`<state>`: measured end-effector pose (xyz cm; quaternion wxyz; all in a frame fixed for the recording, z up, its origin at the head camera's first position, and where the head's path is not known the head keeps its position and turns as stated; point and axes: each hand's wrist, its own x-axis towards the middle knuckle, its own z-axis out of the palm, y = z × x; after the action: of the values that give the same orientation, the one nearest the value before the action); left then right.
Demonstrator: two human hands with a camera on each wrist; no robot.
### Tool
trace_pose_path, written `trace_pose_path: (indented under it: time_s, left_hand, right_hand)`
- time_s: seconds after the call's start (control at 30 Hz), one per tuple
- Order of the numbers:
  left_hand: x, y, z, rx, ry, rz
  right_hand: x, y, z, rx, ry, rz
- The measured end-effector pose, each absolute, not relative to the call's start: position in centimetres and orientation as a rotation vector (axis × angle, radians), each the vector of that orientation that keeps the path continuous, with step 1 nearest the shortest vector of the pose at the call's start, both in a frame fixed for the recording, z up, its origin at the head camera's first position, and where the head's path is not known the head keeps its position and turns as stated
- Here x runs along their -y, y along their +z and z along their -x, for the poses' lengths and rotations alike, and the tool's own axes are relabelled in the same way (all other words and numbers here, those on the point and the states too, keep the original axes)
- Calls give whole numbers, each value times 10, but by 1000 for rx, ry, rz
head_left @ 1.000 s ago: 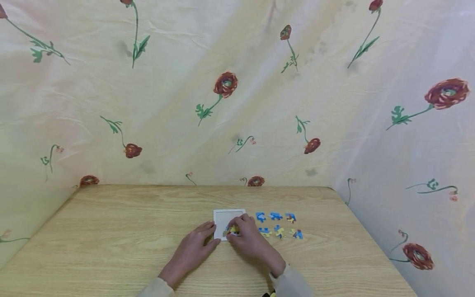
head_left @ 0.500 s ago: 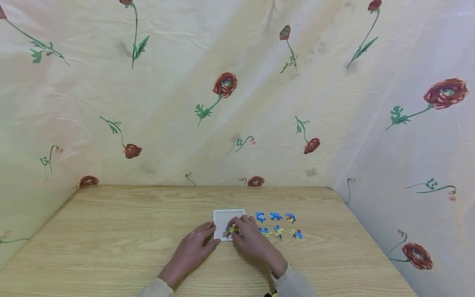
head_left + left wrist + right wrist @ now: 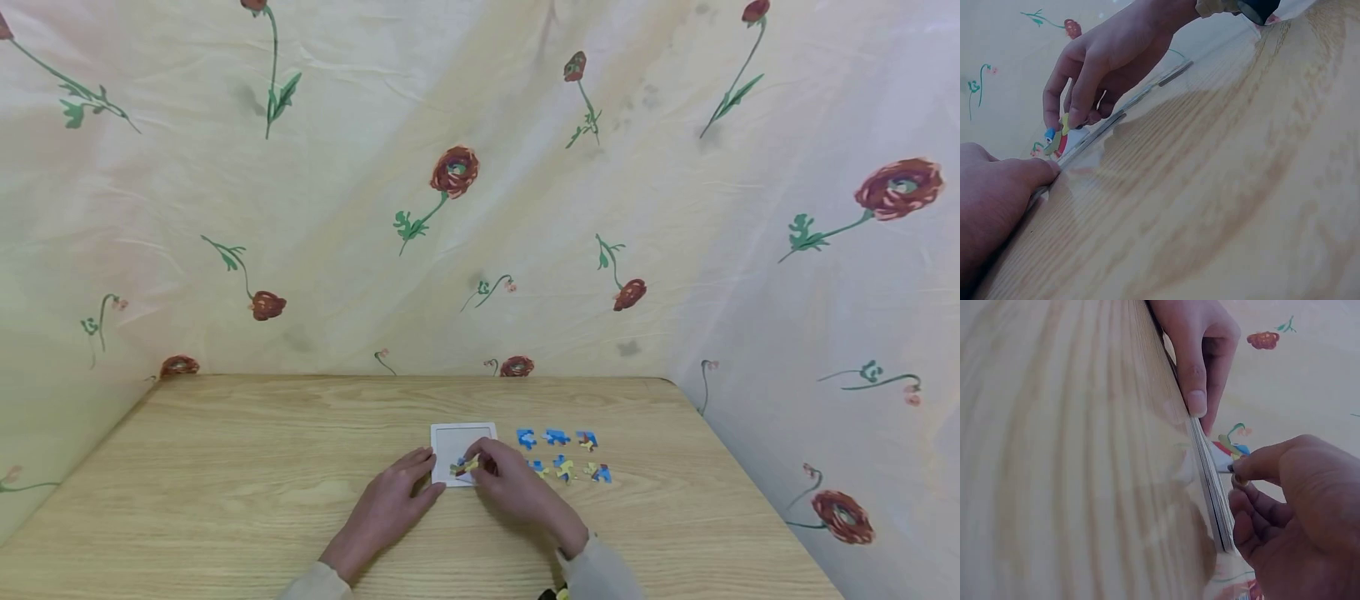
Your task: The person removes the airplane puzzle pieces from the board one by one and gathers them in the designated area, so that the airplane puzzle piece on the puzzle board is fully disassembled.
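A white square puzzle tray [image 3: 451, 443] lies on the table with a pale inner field. My left hand [image 3: 397, 494] rests at its left side, fingers along that edge and the thumb [image 3: 1035, 170] at the near left corner. My right hand [image 3: 513, 481] is over the tray's near part. Between its thumb and forefinger it pinches a puzzle piece [image 3: 468, 466], tilted up from the tray. Blue, yellow and red show on the piece in the left wrist view. In the right wrist view, the fingers partly hide it, close above the tray's edge [image 3: 1210, 481].
Right of the tray, several loose puzzle pieces [image 3: 557, 437] lie in two rows, blue, yellow and red. The wooden table [image 3: 285, 442] meets a flowered cloth [image 3: 337, 208] at the back and sides. A small black and yellow thing [image 3: 553, 594] shows at the bottom edge.
My right hand has drawn slightly right and tipped the puzzle piece up, so more of the tray's near edge shows. The left hand has stayed in place.
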<state>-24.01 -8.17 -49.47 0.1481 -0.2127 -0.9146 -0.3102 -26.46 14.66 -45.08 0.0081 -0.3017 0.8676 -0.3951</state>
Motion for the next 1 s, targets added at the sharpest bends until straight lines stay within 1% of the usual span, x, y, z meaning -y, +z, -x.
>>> trace_pose_path:
  time_s: [0.27, 0.77, 1.0]
  left_hand:
    - [82, -495, 240, 2626, -898, 620]
    - [81, -496, 240, 2636, -918, 604]
    - [81, -495, 239, 2637, -935, 597]
  right_hand:
    - [-160, -449, 264, -2660, -1338, 869]
    - [-189, -447, 257, -2668, -1366, 877]
    - [-204, -445, 252, -2687, -1375, 837]
